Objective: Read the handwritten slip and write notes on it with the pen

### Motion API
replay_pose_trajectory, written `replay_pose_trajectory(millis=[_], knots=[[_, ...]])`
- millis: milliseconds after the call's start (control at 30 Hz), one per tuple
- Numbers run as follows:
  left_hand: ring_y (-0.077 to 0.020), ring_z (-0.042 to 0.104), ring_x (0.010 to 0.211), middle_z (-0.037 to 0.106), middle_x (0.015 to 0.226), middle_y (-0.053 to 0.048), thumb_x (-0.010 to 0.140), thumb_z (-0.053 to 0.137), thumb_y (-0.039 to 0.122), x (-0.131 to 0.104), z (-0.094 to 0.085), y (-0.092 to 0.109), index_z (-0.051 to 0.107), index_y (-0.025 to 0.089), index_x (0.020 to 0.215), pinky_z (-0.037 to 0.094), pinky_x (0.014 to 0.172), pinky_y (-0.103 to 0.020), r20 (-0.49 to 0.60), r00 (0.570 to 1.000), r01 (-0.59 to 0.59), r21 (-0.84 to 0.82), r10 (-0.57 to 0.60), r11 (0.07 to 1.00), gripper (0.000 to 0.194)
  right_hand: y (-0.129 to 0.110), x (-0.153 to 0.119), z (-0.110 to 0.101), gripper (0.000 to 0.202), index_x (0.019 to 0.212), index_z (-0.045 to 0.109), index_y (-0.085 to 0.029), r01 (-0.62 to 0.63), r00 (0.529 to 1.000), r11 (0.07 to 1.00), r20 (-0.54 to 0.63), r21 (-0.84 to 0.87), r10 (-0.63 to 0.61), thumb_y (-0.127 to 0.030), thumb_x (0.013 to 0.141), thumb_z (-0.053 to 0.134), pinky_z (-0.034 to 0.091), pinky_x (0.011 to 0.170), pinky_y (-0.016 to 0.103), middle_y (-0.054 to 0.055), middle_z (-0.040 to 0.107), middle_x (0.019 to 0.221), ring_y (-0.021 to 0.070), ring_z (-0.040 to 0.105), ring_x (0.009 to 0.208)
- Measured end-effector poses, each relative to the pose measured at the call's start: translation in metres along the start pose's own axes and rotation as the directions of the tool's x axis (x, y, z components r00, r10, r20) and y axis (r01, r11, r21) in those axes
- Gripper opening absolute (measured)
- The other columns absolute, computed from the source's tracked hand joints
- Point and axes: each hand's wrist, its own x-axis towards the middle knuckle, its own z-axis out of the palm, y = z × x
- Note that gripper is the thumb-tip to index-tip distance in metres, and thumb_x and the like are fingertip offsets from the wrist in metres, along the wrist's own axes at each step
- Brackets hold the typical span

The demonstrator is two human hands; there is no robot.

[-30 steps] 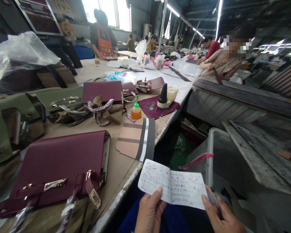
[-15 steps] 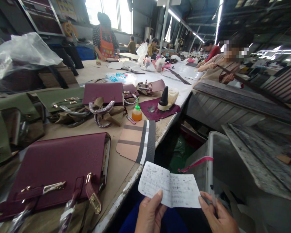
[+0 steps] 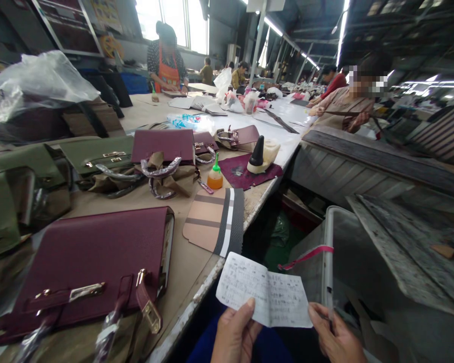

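Observation:
A small open notebook [image 3: 263, 292] with handwritten lines on both pages is held over my lap, just off the table's edge. My left hand [image 3: 236, 330] is closed on its lower edge, thumb on top of the left page. At the lower right corner, my right hand [image 3: 335, 333] pinches the page edge while also gripping a pen [image 3: 330, 305], tip upward. On the table nearby lie a tan and black striped panel [image 3: 214, 222] and a large maroon handbag [image 3: 102, 257] with gold fittings and wrapped handles.
Smaller maroon bags [image 3: 162, 146] and green bags [image 3: 98, 156] stand farther left. An orange liquid bottle [image 3: 215, 176] with a green nozzle sits beyond the panel. A grey bin [image 3: 329, 237] is at my right. A co-worker [image 3: 348, 106] handles a dark strip across the way.
The notebook tilts slightly, its right side dipping, and my right hand moves a little left and turns the pen more upright. The co-worker at right lowers the dark strip.

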Motion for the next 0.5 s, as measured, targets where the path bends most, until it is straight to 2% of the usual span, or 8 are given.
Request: replay_pose_trajectory(millis=[267, 500], knots=[[-0.0288, 0.068, 0.087, 0.071, 0.094, -0.021, 0.078, 0.062, 0.007, 0.0017, -0.0029, -0.0022, 0.066, 0.0, 0.097, 0.058, 0.078, -0.035, 0.025, 1.0, 0.019, 0.007, -0.019, 1.0, 0.021, 0.006, 0.0003, -0.0001, 0.062, 0.097, 0.067, -0.014, -0.036, 0.997, 0.999, 0.06, -0.028, 0.038, -0.069, 0.071, 0.059, 0.034, 0.038, 0.025, -0.004, 0.04, 0.039, 0.0156, 0.042, 0.037], [-0.0306, 0.067, 0.09, 0.07, 0.096, -0.023, 0.077, 0.063, 0.008, 0.0016, -0.0025, -0.003, 0.066, -0.001, 0.097, 0.058, 0.078, -0.036, 0.002, 1.0, 0.014, 0.027, -0.014, 1.0, 0.021, -0.0036, -0.0072, -0.0011, 0.057, 0.09, 0.071, -0.018, -0.006, 0.994, 0.998, 0.107, -0.062, 0.012, -0.069, 0.076, 0.052, 0.033, 0.037, 0.027, -0.003, 0.04, 0.038, 0.0172, 0.041, 0.035]])
